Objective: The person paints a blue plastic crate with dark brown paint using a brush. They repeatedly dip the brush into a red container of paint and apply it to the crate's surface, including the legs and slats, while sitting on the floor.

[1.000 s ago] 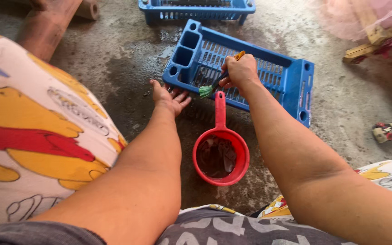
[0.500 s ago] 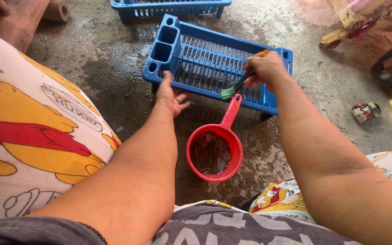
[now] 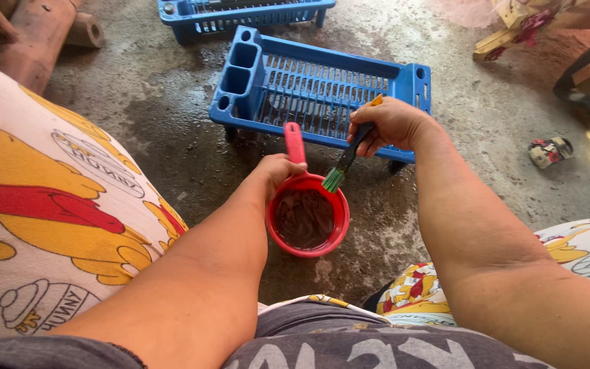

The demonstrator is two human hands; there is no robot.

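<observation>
A: How many things lie on the wet, rough grey concrete floor (image 3: 138,130)?

B: Two blue slatted plastic dish racks; the near one (image 3: 322,89) has ribbed bars, three cup-like pockets at its left end and short legs; the far one (image 3: 240,12) is cut off by the upper edge; one round red plastic dipper (image 3: 306,219) with a straight flat handle, filled with dark, murky water, sits just in front of the near rack.

A: And the hands?

B: Two; the left hand (image 3: 278,174) rests curled against the dipper's rim beside the handle, though I cannot tell whether the fingers truly grip it; the right hand (image 3: 390,124) is pinched on one slim brush (image 3: 346,160) with an orange end, dark shaft and green bristles, tilted so the bristles hang just over the dipper's far rim.

A: Anything else?

B: One small, crumpled toy car (image 3: 548,150) off to the right, well apart; soft printed cartoon cloth (image 3: 42,205) over both knees.
</observation>
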